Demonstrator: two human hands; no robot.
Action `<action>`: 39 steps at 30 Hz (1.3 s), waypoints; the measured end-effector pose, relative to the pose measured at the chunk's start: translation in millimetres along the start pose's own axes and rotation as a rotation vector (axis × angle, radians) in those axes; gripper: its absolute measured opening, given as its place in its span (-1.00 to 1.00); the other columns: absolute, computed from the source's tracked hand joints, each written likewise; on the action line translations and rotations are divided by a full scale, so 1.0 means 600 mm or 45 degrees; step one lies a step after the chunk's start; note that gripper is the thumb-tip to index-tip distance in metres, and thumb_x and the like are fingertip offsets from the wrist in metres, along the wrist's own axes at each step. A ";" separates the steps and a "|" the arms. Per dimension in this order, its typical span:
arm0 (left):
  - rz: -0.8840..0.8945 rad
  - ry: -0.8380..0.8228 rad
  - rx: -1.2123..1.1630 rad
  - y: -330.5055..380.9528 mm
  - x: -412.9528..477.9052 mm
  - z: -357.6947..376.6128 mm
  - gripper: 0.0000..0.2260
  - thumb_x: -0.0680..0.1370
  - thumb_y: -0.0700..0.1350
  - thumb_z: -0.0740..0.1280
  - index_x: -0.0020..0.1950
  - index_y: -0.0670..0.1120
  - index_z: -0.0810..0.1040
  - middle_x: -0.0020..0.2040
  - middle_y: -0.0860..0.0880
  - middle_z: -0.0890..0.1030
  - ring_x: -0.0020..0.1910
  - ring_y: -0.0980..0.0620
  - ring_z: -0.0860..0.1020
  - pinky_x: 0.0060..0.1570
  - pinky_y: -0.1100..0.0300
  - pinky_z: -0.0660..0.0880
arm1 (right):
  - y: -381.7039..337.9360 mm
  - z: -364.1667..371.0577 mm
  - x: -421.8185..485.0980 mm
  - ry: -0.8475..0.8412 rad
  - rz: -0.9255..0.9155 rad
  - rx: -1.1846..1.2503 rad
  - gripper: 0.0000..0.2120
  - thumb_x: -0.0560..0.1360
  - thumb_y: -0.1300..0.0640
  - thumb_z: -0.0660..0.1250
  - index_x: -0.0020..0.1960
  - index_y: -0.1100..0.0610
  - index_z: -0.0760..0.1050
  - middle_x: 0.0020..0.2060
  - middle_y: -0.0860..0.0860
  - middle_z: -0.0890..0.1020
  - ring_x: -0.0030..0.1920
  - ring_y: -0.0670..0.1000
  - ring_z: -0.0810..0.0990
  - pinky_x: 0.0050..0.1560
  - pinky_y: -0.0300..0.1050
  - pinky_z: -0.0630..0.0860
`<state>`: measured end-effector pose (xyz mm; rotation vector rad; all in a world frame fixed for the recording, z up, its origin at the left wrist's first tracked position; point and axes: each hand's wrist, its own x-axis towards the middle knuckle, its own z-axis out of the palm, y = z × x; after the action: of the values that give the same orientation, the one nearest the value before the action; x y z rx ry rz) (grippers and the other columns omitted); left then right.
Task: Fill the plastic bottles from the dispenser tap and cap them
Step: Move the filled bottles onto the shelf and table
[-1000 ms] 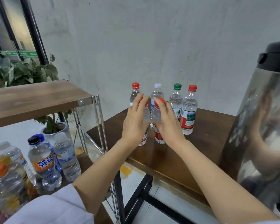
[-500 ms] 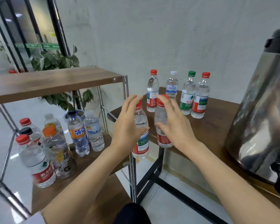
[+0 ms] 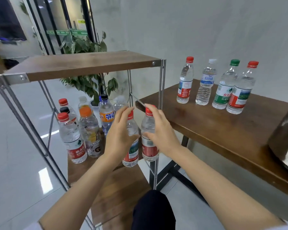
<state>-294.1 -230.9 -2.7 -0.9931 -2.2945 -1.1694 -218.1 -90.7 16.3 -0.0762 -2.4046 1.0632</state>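
My left hand [image 3: 119, 135] grips a red-capped plastic bottle [image 3: 132, 151] with a red and green label. My right hand [image 3: 158, 130] holds a second red-capped bottle [image 3: 149, 146] right beside it. Both bottles hang upright in the air between the brown table [image 3: 214, 130] and the lower shelf [image 3: 116, 188] of the metal rack. Several capped bottles [image 3: 184, 82] stand in a row at the back of the table. The steel dispenser [image 3: 285, 140] shows only as a curved edge at the far right; its tap is out of view.
Several more capped bottles [image 3: 73, 140] crowd the left part of the rack's lower shelf. The rack's upper shelf [image 3: 83, 65] and steel post [image 3: 161, 90] stand just behind my hands. A potted plant [image 3: 88, 83] sits behind the rack. The floor is white tile.
Both hands have carried the two bottles off the table, leftwards and down towards the rack's lower shelf. My view has swung left, so the dispenser has nearly left the frame.
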 end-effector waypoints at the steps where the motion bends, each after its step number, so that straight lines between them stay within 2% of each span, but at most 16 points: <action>1: -0.022 0.002 0.015 -0.013 0.000 0.000 -0.18 0.34 -0.22 0.61 0.51 0.01 0.30 0.52 0.12 0.25 0.40 0.22 0.31 0.20 0.29 0.36 | 0.003 0.014 0.006 -0.018 0.006 0.022 -0.20 0.46 0.29 0.46 0.52 -0.14 0.16 0.38 -0.05 0.35 0.32 0.00 0.45 0.25 0.17 0.52; 6: -0.134 0.017 0.114 -0.073 -0.002 0.005 -0.17 0.36 -0.19 0.60 0.53 0.00 0.27 0.55 0.09 0.23 0.40 0.06 0.40 0.10 0.12 0.53 | 0.029 0.078 0.038 -0.091 0.040 0.046 -0.21 0.48 0.25 0.46 0.52 -0.15 0.13 0.40 -0.07 0.32 0.32 0.00 0.45 0.25 0.18 0.52; 10: -0.189 0.055 0.130 -0.107 0.001 0.011 -0.17 0.36 -0.18 0.60 0.53 -0.02 0.27 0.54 0.06 0.25 0.43 0.03 0.37 0.21 0.12 0.46 | 0.054 0.117 0.066 -0.116 0.069 0.034 -0.19 0.47 0.25 0.47 0.50 -0.19 0.12 0.39 -0.05 0.33 0.28 0.04 0.50 0.23 0.20 0.53; 14: -0.264 0.072 0.124 -0.121 0.016 0.014 -0.19 0.39 -0.15 0.59 0.54 0.00 0.25 0.55 0.08 0.23 0.44 0.02 0.36 0.29 0.08 0.42 | 0.076 0.142 0.089 -0.100 0.030 0.038 -0.20 0.47 0.15 0.50 0.51 -0.19 0.11 0.39 -0.04 0.33 0.30 0.00 0.49 0.25 0.13 0.54; 17: -0.281 0.061 0.134 -0.130 0.027 0.019 -0.17 0.40 -0.15 0.58 0.56 0.02 0.22 0.56 0.09 0.20 0.46 0.03 0.34 0.30 -0.01 0.47 | 0.084 0.150 0.108 -0.086 -0.002 0.059 -0.21 0.45 0.15 0.52 0.50 -0.16 0.14 0.39 -0.01 0.35 0.31 -0.03 0.46 0.28 0.05 0.52; 20: -0.285 0.059 0.140 -0.140 0.039 0.025 -0.18 0.41 -0.15 0.57 0.56 0.02 0.21 0.57 0.09 0.19 0.46 0.04 0.33 0.26 0.09 0.46 | 0.090 0.152 0.126 -0.107 -0.031 0.088 -0.20 0.45 0.17 0.51 0.50 -0.19 0.13 0.38 0.01 0.36 0.22 -0.12 0.44 0.18 -0.12 0.51; 22: -0.262 0.076 0.158 -0.148 0.044 0.030 -0.18 0.42 -0.15 0.57 0.56 0.01 0.20 0.58 0.10 0.17 0.48 0.06 0.31 0.30 0.10 0.45 | 0.096 0.154 0.137 -0.125 -0.061 0.052 -0.20 0.47 0.16 0.50 0.52 -0.15 0.12 0.38 0.03 0.35 0.15 -0.19 0.39 0.09 -0.30 0.40; 25: -0.252 0.082 0.159 -0.162 0.051 0.037 -0.16 0.42 -0.15 0.57 0.57 0.00 0.17 0.58 0.10 0.14 0.49 0.04 0.31 0.32 0.06 0.47 | 0.108 0.162 0.153 -0.141 -0.103 0.033 -0.18 0.46 0.18 0.51 0.53 -0.12 0.10 0.40 0.03 0.34 0.18 -0.25 0.34 0.09 -0.48 0.27; 29: -0.265 0.098 0.171 -0.168 0.062 0.042 -0.16 0.43 -0.17 0.55 0.58 -0.05 0.16 0.59 0.08 0.13 0.50 0.06 0.28 0.32 0.09 0.47 | 0.116 0.170 0.171 -0.162 -0.114 0.077 -0.19 0.46 0.16 0.51 0.54 -0.08 0.12 0.42 0.02 0.32 0.24 -0.26 0.31 0.21 -0.36 0.32; 31: -0.271 0.108 0.172 -0.170 0.068 0.042 -0.17 0.42 -0.19 0.55 0.58 -0.07 0.17 0.59 0.05 0.14 0.51 0.06 0.25 0.33 0.11 0.45 | 0.119 0.172 0.177 -0.169 -0.124 0.077 -0.19 0.46 0.16 0.51 0.54 -0.06 0.12 0.42 0.03 0.33 0.25 -0.24 0.32 0.20 -0.39 0.29; 35: -0.232 0.123 0.196 -0.182 0.075 0.046 -0.18 0.41 -0.22 0.56 0.57 -0.11 0.20 0.58 0.01 0.16 0.51 0.02 0.26 0.32 0.00 0.49 | 0.122 0.174 0.189 -0.182 -0.126 0.078 -0.19 0.46 0.19 0.51 0.54 -0.03 0.12 0.42 0.04 0.34 0.23 -0.23 0.32 0.21 -0.29 0.32; 37: -0.213 0.134 0.202 -0.188 0.078 0.047 -0.18 0.40 -0.23 0.57 0.55 -0.12 0.22 0.57 0.00 0.18 0.50 0.01 0.27 0.30 0.00 0.51 | 0.125 0.176 0.194 -0.186 -0.120 0.089 -0.19 0.46 0.20 0.51 0.54 -0.03 0.13 0.41 0.04 0.34 0.24 -0.20 0.35 0.20 -0.33 0.33; 39: -0.204 0.148 0.200 -0.191 0.082 0.048 -0.19 0.39 -0.24 0.58 0.54 -0.14 0.23 0.56 -0.02 0.20 0.50 0.00 0.27 0.31 0.03 0.49 | 0.129 0.180 0.199 -0.176 -0.134 0.083 -0.20 0.46 0.20 0.51 0.54 -0.03 0.13 0.41 0.03 0.35 0.26 -0.20 0.35 0.16 -0.45 0.29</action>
<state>-411.9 -233.4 -52.3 -0.6774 -2.3647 -1.0579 -384.1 -80.6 -48.8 0.1497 -2.4629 1.1301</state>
